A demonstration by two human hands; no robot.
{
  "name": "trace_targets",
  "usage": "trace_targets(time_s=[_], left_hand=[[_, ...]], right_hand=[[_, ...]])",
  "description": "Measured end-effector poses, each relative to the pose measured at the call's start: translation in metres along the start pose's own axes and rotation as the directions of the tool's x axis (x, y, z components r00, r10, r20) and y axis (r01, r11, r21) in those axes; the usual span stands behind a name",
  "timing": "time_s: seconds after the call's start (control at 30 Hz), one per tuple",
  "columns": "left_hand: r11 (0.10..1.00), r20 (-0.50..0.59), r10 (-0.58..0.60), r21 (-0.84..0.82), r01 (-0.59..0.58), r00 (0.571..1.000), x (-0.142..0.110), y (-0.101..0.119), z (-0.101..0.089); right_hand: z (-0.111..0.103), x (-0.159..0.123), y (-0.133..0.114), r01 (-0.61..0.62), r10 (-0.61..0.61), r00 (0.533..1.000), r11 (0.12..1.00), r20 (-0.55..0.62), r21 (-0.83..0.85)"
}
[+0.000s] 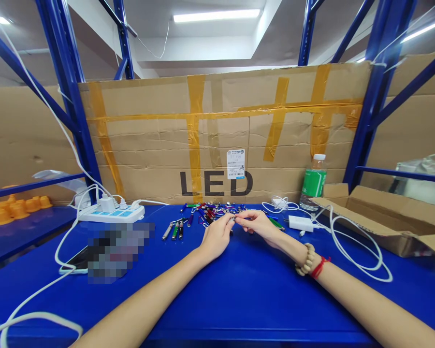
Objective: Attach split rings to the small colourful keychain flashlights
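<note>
My left hand (216,237) and my right hand (260,224) meet above the blue table, fingertips almost touching. Between their pinched fingers is a small silvery piece (233,219), mostly covered, so its exact kind is hidden. Just behind my hands lies a loose heap of slim, pen-like metal tubes (210,212) in blue, red, green and other colours, mixed with small shiny bits. Left of the heap, a silver tube (167,231), a green tube (175,231) and a black tube (181,229) lie side by side. A few green tubes (276,223) show beyond my right hand.
On the blue table (217,299), a white power strip (112,212) with plugs and a partly blurred phone (80,261) lie left. To the right are a white charger (300,223), a looped cable (379,256), a green-labelled bottle (313,183) and an open cardboard box (387,227). Taped cardboard (159,145) stands behind.
</note>
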State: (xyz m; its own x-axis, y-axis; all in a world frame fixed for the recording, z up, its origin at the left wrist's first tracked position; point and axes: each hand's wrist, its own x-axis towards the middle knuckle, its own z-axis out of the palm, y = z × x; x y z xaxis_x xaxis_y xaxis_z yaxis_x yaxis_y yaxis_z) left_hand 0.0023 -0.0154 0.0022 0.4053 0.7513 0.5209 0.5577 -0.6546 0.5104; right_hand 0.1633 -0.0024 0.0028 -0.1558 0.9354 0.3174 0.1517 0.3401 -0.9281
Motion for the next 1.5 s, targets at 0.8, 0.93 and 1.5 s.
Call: trace_targets(time_s=[0.8,0.93,1.5], left_hand=[[0.995,0.081,0.048,-0.097,-0.04,0.996,-0.003,0.0,-0.001],[0.989,0.042,0.075,-0.128,-0.069,0.996,-0.003,0.0,-0.001],[0.988,-0.021,0.022,-0.155,-0.025,1.0,0.003,-0.007,0.004]], right_hand=[[0.0,-0.007,-0.01,-0.03,0.028,0.997,0.999,0.075,0.036],[0.004,-0.009,-0.017,-0.044,0.041,0.998,0.996,0.042,0.073],[0.001,0.001,-0.002,0.123,-0.123,0.992,0.992,-0.006,0.011]])
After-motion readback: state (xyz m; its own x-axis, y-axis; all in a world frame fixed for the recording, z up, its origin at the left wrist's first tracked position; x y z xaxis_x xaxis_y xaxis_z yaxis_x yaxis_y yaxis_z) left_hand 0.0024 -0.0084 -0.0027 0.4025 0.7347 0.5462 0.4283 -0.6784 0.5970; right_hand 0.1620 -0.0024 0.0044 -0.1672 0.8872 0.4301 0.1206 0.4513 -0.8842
